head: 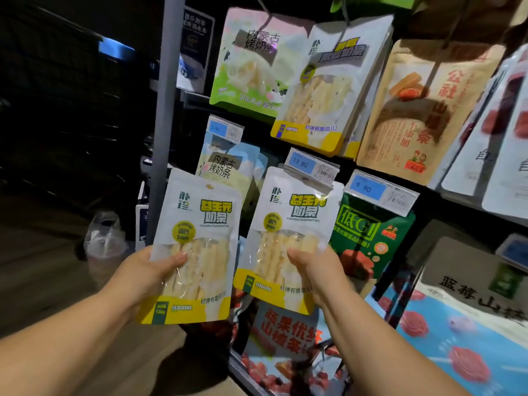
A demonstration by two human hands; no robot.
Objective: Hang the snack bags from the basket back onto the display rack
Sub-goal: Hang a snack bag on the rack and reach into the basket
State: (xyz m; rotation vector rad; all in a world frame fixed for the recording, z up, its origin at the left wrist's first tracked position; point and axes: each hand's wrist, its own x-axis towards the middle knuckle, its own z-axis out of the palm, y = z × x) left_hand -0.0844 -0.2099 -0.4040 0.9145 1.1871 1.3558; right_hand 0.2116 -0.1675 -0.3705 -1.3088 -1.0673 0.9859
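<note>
Two matching snack bags are held up side by side in front of the display rack, one in each hand. Both are white with a yellow band along the bottom and a clear window showing pale sticks.

The left hand grips the left bag at its lower left edge. The thumb lies across the front of the clear window and the fingers are tucked behind, out of sight. This bag is upright and clear of the rack, overlapping the grey upright post at the rack's left side and covering the bottom of a pale blue bag hanging behind it.

The right hand grips the right bag in the same way: thumb on the front window, fingers hidden behind the lower right part. This bag leans slightly, its top edge tucked under the 13.80 price tag — whether it sits on a hook cannot be told.

Just right of it hangs a green bag beneath a 9.90 price tag. Another white-and-yellow bag hangs higher up, beside a brown bag. Below the hands lies a red-fruit bag — and on the dark floor to the left sits a clear plastic bag.
</note>
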